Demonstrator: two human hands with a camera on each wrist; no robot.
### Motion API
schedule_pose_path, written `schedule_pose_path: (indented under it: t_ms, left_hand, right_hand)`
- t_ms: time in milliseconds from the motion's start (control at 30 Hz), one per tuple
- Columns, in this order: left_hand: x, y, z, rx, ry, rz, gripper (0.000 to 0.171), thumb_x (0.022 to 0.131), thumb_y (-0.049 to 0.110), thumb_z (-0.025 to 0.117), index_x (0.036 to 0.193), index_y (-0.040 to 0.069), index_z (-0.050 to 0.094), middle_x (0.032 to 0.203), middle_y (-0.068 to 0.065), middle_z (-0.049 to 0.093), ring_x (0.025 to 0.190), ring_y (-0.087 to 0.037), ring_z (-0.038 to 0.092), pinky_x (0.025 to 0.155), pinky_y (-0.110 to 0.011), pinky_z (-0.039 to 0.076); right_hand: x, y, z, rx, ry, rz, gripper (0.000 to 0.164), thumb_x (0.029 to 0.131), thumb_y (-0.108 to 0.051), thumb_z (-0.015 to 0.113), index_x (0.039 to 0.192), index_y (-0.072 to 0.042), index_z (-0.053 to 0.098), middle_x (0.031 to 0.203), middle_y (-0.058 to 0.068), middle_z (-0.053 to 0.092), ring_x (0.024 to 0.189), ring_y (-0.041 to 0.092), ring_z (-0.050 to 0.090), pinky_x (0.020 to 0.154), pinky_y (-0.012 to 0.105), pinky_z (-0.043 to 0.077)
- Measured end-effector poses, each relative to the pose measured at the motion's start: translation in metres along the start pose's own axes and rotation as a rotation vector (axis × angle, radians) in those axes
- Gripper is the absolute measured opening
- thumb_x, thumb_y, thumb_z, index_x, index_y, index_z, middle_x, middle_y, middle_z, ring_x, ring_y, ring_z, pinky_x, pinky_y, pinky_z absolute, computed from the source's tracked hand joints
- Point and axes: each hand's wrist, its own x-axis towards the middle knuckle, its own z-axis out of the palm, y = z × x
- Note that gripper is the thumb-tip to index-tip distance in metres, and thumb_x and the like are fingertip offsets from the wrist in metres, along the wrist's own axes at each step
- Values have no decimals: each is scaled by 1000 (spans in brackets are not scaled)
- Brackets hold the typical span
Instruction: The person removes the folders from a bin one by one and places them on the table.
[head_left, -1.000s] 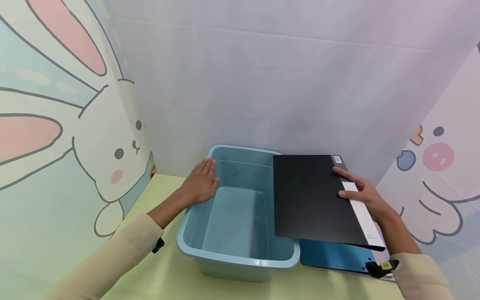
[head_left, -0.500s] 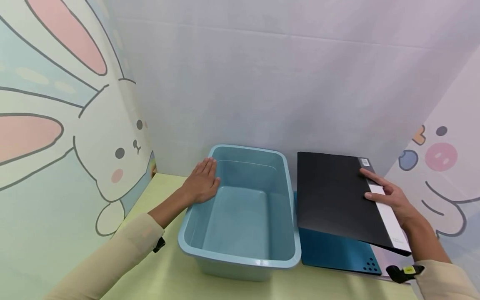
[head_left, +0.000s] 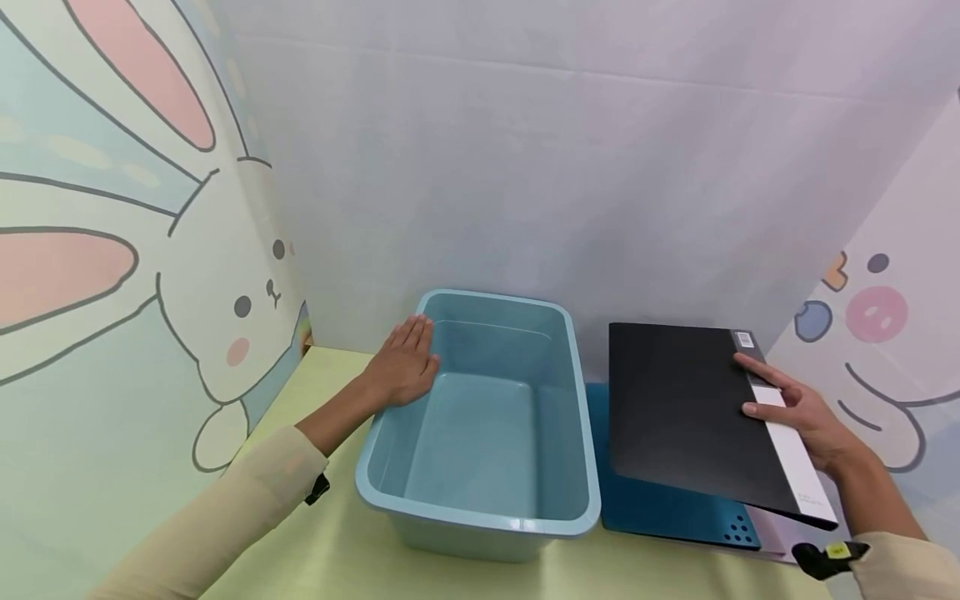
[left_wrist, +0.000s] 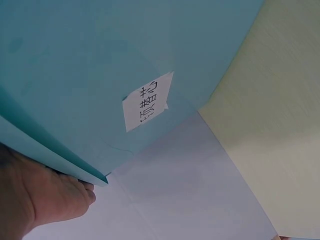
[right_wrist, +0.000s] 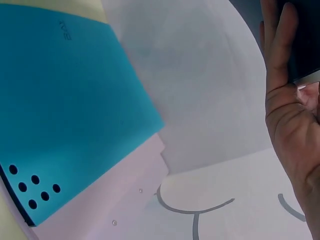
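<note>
My left hand (head_left: 403, 364) rests on the left rim of a light blue plastic tub (head_left: 480, 525), fingers straight and together. In the left wrist view that hand (left_wrist: 47, 200) lies along the rim, and the tub's outer wall (left_wrist: 75, 60) bears a white handwritten label (left_wrist: 148, 101). My right hand (head_left: 806, 417) grips a black folder (head_left: 682, 400) by its white-striped spine, thumb and index finger on top, other fingers hidden underneath. The folder hangs over a blue folder (head_left: 675, 504) with a cluster of holes at one corner. Beneath the blue one, a pale pink folder (head_left: 772, 533) sticks out.
The tub stands on a pale yellow-green table (head_left: 337, 533), right beside the folder stack. A light grey-lilac cloth wall (head_left: 510, 183) rises behind. Panels with a cartoon rabbit (head_left: 217, 333) and a cartoon pig (head_left: 877, 312) close off the left and right sides.
My right hand has carried the black folder rightward from over the tub's right side to above the blue folder, lowering slightly at the end. The left hand and tub have stayed put.
</note>
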Motion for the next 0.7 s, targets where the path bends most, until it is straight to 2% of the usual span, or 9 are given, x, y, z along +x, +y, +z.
schedule_pose_path:
  t_ms: [133,233,300,400,433,467,533,633,700]
  left_hand:
    - [0,1,0,7,-13,-3,72,120,29,31,174,-16,15,186,-34,14,177,-50,9,144,-63,11]
    - [1,1,0,11,-21,-4,72,120,29,31,174,-15,15,186,-34,14,177,-50,9,145,-62,11]
    - [1,2,0,9,-20,-3,71,120,28,32,174,-15,15,186,-34,15,177,-50,9,145,-62,11]
    - [1,3,0,1,-16,-1,71,120,27,32,173,-16,16,186,-34,15,177,-50,10,144,-63,11]
    - [1,3,0,-1,-14,0,70,120,27,32,173,-16,17,186,-34,15,177,-50,10,144,-63,11]
    - [1,3,0,0,-16,-2,71,120,27,32,173,-16,16,186,-34,15,177,-50,9,145,-63,11]
    - [1,3,0,-2,-16,-5,71,120,27,32,173,-16,16,186,-34,14,177,-50,9,144,-63,11]
    - [0,4,-1,0,-16,-10,71,120,28,32,173,-16,15,186,-34,15,177,-50,9,144,-63,11]
    - [0,4,-1,1,-16,-9,72,119,28,32,173,-16,15,186,-34,15,177,-50,9,145,-63,11]
  right_hand:
    - [2,7,4,-145,27,18,81,113,9,54,179,-35,36,145,-23,71,109,20,86,83,44,72]
    - [5,15,10,-395,77,37,80,113,-1,62,180,-31,31,167,-27,48,138,-7,61,92,28,67]
    - [7,20,15,-495,98,53,82,111,-5,68,181,-26,31,184,-16,28,165,3,35,119,39,56]
    - [12,29,21,-570,93,89,85,109,-11,74,181,-25,30,193,12,0,177,34,-4,122,37,46]
    - [15,33,23,-554,85,93,86,108,-9,75,181,-22,31,191,22,-5,174,49,-11,130,51,42]
    - [17,36,25,-542,78,97,87,106,-8,76,180,-20,31,189,29,-8,170,59,-15,132,66,36]
    - [23,43,29,-559,65,107,88,105,-10,78,180,-18,32,187,32,-8,167,65,-14,129,69,38]
    - [29,54,35,-541,41,118,90,103,-10,81,178,-12,33,186,33,-10,166,68,-17,120,95,16]
    - [33,61,39,-564,35,126,90,102,-13,83,178,-10,34,186,34,-8,165,71,-14,119,95,16]
